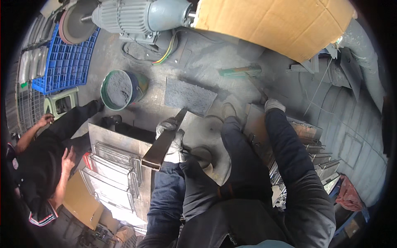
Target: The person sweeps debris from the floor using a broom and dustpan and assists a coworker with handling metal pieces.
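My left hand, in a whitish-grey work glove, is closed around a long dark rectangular metal bar. The bar slants, its wide end toward me and its far end over the floor. My right hand, gloved too, is out at the far right, its fingers curled beside the upper edge of a metal plate. Something thin and dark sticks out past those fingers; its kind is unclear. Beyond the bar lies a flat sheet covered in grey grit.
Metal-sided racks with wire frames flank my legs. A green bucket of grey powder stands ahead left, near a seated person. Farther off are a motor with a grinding wheel, cardboard and a blue crate.
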The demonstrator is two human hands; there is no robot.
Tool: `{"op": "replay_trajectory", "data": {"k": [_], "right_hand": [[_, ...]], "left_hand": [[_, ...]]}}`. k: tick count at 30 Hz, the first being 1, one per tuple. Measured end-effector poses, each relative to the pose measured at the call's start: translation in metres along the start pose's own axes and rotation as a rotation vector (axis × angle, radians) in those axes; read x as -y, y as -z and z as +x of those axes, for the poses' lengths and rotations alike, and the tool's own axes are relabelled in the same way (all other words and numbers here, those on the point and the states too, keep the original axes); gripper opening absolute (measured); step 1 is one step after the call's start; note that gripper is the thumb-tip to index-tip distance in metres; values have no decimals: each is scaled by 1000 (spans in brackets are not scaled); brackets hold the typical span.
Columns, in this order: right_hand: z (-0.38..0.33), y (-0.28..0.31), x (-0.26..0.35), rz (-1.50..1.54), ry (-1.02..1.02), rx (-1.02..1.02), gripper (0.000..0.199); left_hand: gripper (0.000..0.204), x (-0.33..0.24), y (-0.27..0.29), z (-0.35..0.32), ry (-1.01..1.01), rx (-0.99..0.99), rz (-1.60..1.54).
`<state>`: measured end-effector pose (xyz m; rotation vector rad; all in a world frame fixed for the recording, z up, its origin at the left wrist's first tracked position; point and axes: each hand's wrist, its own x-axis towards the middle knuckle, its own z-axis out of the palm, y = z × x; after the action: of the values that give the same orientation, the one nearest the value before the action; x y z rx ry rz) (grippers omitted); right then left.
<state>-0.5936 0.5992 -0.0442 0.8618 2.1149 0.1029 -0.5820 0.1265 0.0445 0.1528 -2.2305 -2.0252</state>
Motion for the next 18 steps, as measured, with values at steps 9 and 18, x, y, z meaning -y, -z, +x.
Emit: {"op": "replay_trajectory", "data": {"k": [9,18], "right_hand": [[12,-8,-37,-224,123,-36,32],[-48,44,-33,-363,432,-289,53]], "left_hand": [[39,-71,3,14,19,-30,-45],[41,-130,-19,34,-5,-203,-72]]}}
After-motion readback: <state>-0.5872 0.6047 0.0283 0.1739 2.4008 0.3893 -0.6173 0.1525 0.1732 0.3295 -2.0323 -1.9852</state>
